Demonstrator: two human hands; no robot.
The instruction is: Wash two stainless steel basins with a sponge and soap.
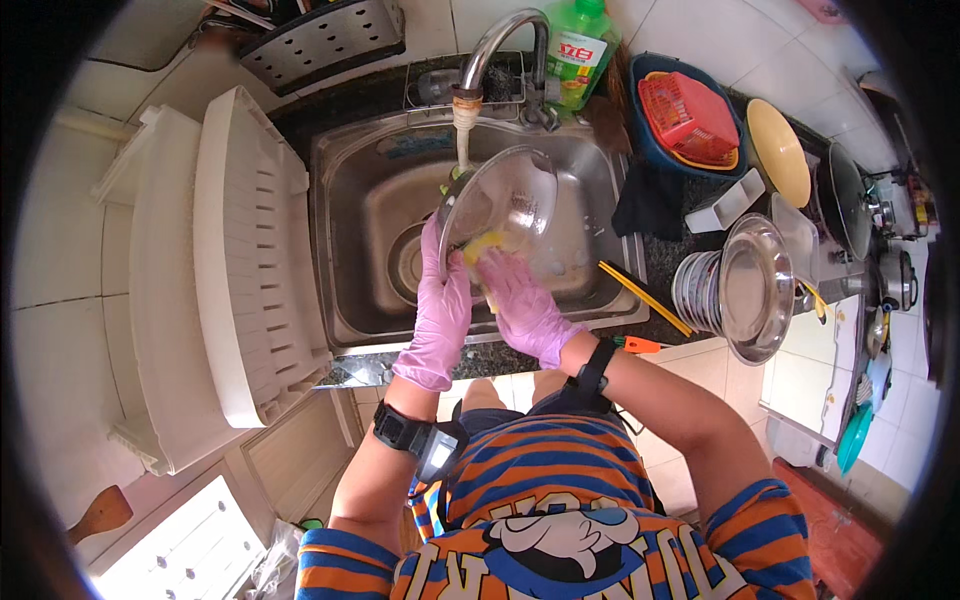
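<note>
Over the stainless steel sink [352, 315], my left hand [439, 315], in a pink glove, grips the rim of a metal bowl [517, 180] at its near left side. The bowl is tilted with its inside towards my right. My right hand [521, 304], gloved the same way, presses a yellow sponge [484, 244] against the bowl's inner wall; the fingers partly cover the sponge. Behind the bowl's upper edge stands the curved faucet [480, 67], with a whitish stream or hose end below its spout. Part of the sink's drain [405, 259] shows left of my left hand.
A white plastic rack [255, 262] stands left of the sink. On the right counter are yellow chopsticks [645, 298], stacked bowls [697, 289] with a metal basin [756, 289], a white container [725, 202] and a blue basin [645, 75] holding baskets. A green detergent bottle [581, 56] stands behind.
</note>
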